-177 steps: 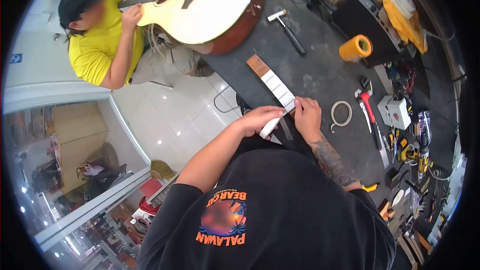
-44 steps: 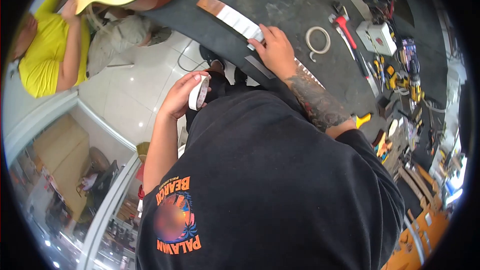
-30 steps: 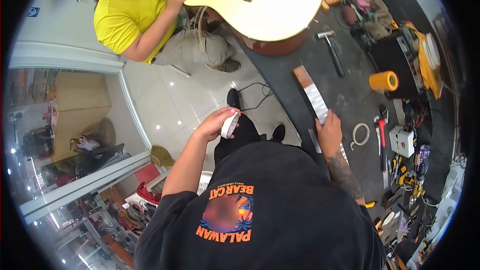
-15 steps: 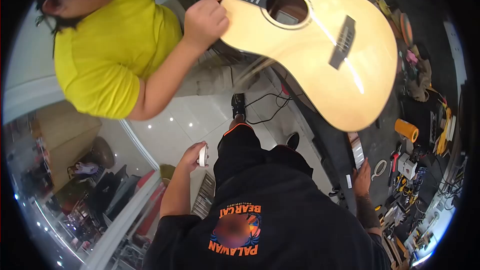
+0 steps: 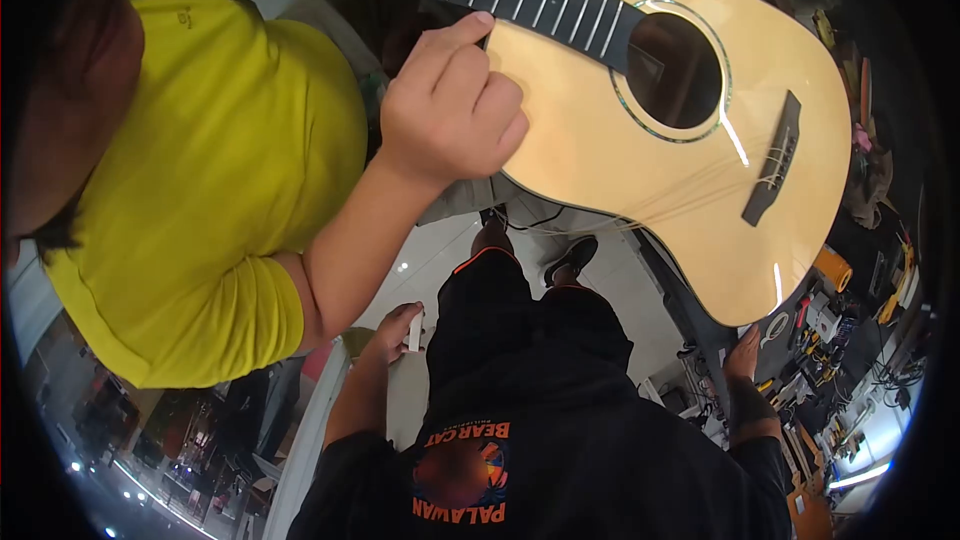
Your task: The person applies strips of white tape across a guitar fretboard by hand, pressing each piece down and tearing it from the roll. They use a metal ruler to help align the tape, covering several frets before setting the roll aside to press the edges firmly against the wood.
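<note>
My left hand (image 5: 393, 328) is closed around a small white object (image 5: 415, 331), seen edge-on beside my left leg. My right hand (image 5: 742, 352) is at the workbench, just below the guitar's lower edge; its fingertips are partly hidden, and what it holds, if anything, cannot be made out. A light wood acoustic guitar (image 5: 600, 130) spans the upper right, with a dark fretboard and loose strings at its bridge (image 5: 772, 158). A co-worker's hand (image 5: 455, 105) is by the fretboard's edge, where it meets the body.
A person in a yellow shirt (image 5: 230, 170) leans in from the left, close by. The dark workbench on the right bears an orange roll (image 5: 832, 268), a tape ring (image 5: 775, 326) and several tools. A glass partition edge (image 5: 312, 440) stands at my left.
The guitar and the co-worker appear larger and nearer, and the guitar sits lower right in view. The striped piece by my right hand is now hidden. The white object in my left hand shows edge-on.
</note>
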Demonstrator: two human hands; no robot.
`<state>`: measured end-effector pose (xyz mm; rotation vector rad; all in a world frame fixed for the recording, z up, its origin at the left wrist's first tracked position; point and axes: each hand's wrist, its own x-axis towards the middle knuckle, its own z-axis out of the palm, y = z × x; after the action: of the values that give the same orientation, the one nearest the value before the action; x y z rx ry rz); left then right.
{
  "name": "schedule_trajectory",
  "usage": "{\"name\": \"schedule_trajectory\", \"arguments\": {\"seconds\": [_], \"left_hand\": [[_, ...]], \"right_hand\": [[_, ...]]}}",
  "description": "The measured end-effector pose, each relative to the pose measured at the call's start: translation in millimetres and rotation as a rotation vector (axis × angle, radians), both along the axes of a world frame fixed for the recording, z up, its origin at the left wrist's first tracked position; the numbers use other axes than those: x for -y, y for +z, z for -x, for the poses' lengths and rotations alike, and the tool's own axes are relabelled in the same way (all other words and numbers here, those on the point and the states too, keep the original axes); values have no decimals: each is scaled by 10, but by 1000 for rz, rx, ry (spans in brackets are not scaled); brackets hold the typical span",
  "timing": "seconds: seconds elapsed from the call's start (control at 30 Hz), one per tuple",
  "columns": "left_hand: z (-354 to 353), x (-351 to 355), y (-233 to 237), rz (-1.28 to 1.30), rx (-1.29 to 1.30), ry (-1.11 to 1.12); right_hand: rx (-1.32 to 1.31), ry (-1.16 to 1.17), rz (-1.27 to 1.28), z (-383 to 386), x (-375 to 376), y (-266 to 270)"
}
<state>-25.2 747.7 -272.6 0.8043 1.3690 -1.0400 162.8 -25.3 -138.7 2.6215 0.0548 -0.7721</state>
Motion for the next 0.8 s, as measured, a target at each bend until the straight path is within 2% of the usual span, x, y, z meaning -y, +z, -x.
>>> {"name": "schedule_trajectory", "arguments": {"seconds": [0.2, 0.3, 0.4, 0.5, 0.6, 0.8], "left_hand": [[29, 14, -124, 55, -7, -30], [-43, -48, -119, 68, -7, -43], [-173, -83, -36, 62, 36, 30], [-162, -131, -81, 67, 67, 76], [-197, -178, -48, 36, 33, -2], [-348, -260, 68, 21, 9, -68]], "right_hand": [[-68, -236, -17, -119, -155, 101], [-36, -169, -48, -130, -174, 135], [34, -5, -3, -79, -58, 79], [30, 38, 25, -57, -35, 82], [-92, -110, 19, -177, -115, 162], [-129, -27, -15, -226, -137, 214]]}}
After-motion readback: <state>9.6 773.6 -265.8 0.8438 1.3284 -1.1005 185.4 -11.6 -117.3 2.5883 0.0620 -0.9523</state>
